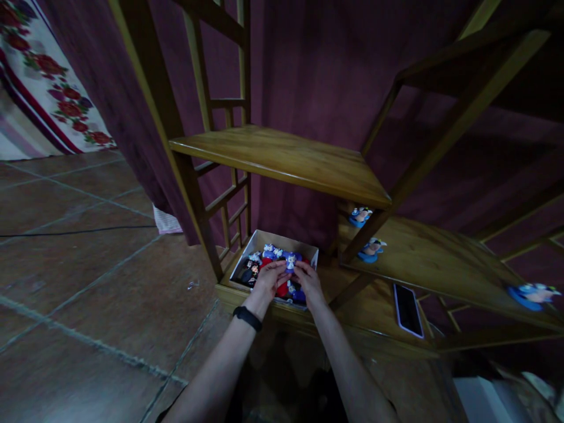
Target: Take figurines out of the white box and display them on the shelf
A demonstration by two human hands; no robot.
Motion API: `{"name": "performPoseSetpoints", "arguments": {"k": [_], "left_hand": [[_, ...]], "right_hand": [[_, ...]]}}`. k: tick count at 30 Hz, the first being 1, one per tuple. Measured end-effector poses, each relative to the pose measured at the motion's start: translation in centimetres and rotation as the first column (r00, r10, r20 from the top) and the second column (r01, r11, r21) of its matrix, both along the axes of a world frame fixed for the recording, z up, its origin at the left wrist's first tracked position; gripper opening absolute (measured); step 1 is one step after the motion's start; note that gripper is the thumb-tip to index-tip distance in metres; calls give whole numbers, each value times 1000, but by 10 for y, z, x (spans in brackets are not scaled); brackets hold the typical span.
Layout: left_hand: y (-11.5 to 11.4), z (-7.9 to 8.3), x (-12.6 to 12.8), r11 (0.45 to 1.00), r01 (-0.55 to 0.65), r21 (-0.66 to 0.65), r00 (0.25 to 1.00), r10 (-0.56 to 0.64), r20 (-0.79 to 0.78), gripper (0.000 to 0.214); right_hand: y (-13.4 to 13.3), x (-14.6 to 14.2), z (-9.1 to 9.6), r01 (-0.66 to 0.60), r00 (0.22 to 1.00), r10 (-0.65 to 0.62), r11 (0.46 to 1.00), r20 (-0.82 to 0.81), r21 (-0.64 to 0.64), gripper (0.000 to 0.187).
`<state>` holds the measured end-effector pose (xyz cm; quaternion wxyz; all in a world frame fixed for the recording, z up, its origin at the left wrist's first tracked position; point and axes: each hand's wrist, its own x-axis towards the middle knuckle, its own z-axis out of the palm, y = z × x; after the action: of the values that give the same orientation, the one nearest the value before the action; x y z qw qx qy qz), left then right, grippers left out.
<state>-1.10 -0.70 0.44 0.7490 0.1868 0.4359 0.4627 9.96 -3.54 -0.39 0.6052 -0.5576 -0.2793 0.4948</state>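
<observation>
At the foot of a wooden display rack (pixel 282 155), in the head view, an open cardboard box (pixel 308 251) sits on the lowest board, packed with small toy figurines in blue, red and black. Both hands reach into it from the near side. The left hand (pixel 268 279), with a black wristband (pixel 247 318) on its wrist, and the right hand (pixel 309 283) meet fingertip to fingertip over a blue-and-white figurine (pixel 290 261). Their fingers are drawn narrow and appear to pinch it between them, though the dim light hides exactly where they touch it. The figurine lies just beyond the knuckles, toward the box's far wall, about midway between the two hands and standing roughly upright among the others. Neither hand is clearly nearer. To the right, a phone (pixel 408 309) lies flat on the same low board. On the shelf above it stand three more figurines on blue bases, two near the upright (pixel 360 216) (pixel 371 249) and one far out at the right end (pixel 533 294). A maroon curtain (pixel 317 70) hangs behind the rack. A brown tiled floor (pixel 88 282), crossed by a thin black cable (pixel 66 231), spreads to the left, and a floral cloth (pixel 48 82) shows in the top left corner.
</observation>
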Motion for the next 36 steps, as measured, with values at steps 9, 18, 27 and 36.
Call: {"name": "performPoseSetpoints", "arguments": {"k": [9,18,27,36], "left_hand": [[3,-2,1,997,27,-74,998,-23,63,7],[2,0,1,994,61,-88,998,-57,40,6],[0,2,4,995,62,-78,998,-63,-13,7],[0,-6,5,999,17,-36,999,-19,-47,9]], "right_hand": [[2,5,-2,10,1000,-11,999,12,32,23],[3,5,-4,18,1000,-18,1000,-3,7,23],[1,8,-4,27,999,-27,999,-17,-43,21],[0,8,-8,16,998,-18,1000,-66,-27,23]]}}
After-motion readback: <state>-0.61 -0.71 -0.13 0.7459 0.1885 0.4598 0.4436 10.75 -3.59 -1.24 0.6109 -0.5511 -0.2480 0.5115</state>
